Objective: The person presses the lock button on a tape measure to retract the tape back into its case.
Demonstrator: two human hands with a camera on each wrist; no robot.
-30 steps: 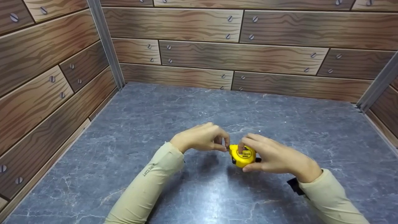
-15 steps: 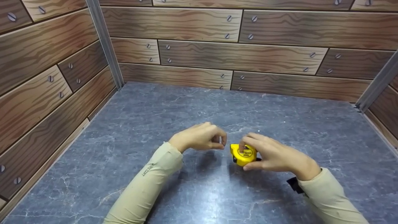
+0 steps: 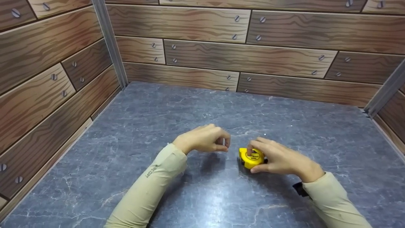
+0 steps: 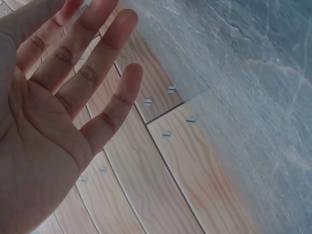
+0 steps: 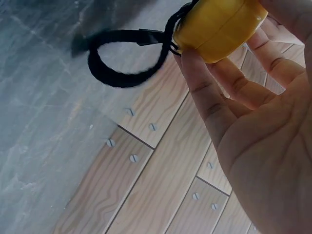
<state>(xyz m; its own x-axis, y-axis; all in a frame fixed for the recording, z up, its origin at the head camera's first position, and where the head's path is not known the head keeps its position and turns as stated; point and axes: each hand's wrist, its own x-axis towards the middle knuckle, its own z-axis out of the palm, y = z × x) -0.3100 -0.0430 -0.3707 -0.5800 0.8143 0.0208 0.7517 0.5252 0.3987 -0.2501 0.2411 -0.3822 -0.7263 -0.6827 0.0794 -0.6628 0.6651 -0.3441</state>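
Note:
A yellow tape measure (image 3: pixel 251 162) with a round label on its face is gripped by my right hand (image 3: pixel 283 158), thumb at the near edge and fingers over the far side. In the right wrist view the fingers curl round the yellow case (image 5: pixel 219 31), and a black wrist strap (image 5: pixel 122 80) hangs from it in a loop. No blade shows outside the case. To its left, my left hand (image 3: pixel 204 139) hovers over the table, thumb and forefinger loosely bent toward each other. The left wrist view shows this palm (image 4: pixel 44 141) holding nothing, its fingers relaxed.
A grey marbled tabletop (image 3: pixel 177 107) lies under both hands. Walls with a printed wood-plank pattern (image 3: pixel 202 53) rise behind and at the sides, with grey metal posts (image 3: pixel 110 41) at the corners. Both forearms wear pale sleeves (image 3: pixel 152 190).
A second ago my left fingertips were at the tape measure's left end; they let go and moved slightly left. My right hand has since carried the tape measure a little to the right.

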